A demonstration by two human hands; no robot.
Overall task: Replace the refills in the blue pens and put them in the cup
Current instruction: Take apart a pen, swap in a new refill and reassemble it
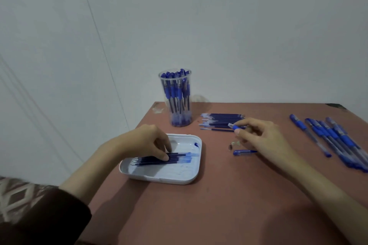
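Observation:
A clear plastic cup full of blue pens stands at the table's far left. My left hand rests in a white tray, fingertips pinching a refill among several dark refills lying there. My right hand holds a blue pen barrel just over a pile of fresh refills. A blue pen cap and a small metal tip lie on the table below that hand. Several capped blue pens lie in a row at the right.
The reddish-brown table stands against a pale wall, with its left edge close to the tray and cup. Blue ink smears mark the tray's inside. A dark patterned sleeve shows at the lower left.

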